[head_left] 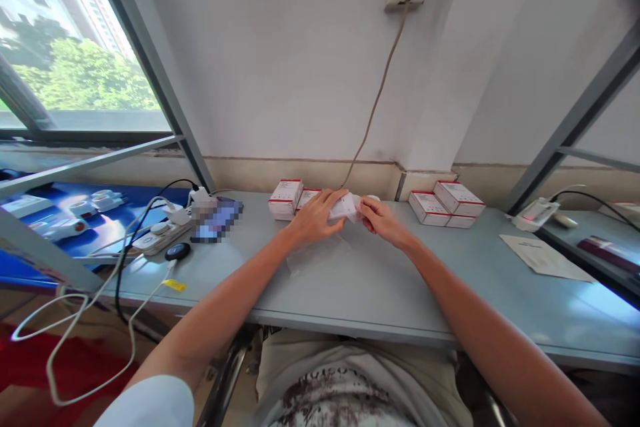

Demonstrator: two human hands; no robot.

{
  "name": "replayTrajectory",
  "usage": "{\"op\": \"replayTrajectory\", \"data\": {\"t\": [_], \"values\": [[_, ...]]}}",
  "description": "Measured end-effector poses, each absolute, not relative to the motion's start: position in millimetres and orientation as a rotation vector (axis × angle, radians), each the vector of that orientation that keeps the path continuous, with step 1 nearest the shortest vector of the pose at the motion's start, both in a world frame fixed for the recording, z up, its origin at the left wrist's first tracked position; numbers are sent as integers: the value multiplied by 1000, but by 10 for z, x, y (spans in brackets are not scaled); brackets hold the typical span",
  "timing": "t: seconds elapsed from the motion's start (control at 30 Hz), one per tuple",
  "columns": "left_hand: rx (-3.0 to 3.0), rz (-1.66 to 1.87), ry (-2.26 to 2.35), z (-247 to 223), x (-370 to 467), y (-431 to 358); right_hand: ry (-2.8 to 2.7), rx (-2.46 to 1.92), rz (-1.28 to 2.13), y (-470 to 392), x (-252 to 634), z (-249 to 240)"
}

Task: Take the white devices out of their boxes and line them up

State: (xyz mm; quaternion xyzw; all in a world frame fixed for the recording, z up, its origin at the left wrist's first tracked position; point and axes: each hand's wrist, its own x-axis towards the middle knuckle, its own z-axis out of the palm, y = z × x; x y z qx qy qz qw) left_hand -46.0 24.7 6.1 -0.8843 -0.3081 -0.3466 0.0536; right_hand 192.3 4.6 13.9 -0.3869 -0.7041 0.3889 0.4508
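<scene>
Above the grey table, near its back, a small white device [342,207] is in my left hand [316,217], whose fingers wrap over its left part. Clear plastic [356,209] lies at the device's right end, pinched by the fingers of my right hand [381,219]. Behind my left hand stand small red-and-white boxes [285,199], partly hidden by it. Something white shows just behind my right hand, too covered to make out. A thin, clear plastic bag [320,255] rests on the table below my left hand.
More red-and-white boxes [459,199] are stacked at the back right. To the left are a phone [218,220], a power strip [160,235], a black round object [178,251] and loose white cables. A paper sheet [543,257] and a white adapter [535,214] lie on the right.
</scene>
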Motion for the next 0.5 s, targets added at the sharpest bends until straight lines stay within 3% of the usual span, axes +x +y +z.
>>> {"op": "replayTrajectory", "data": {"t": [0.27, 0.5], "values": [[-2806, -1034, -1133, 140, -409, 184, -1765, -938, 952, 92, 1951, 123], [-2909, -926, -1399, 304, -391, 14, -1365, -921, 992, 294, 2148, 108]]}}
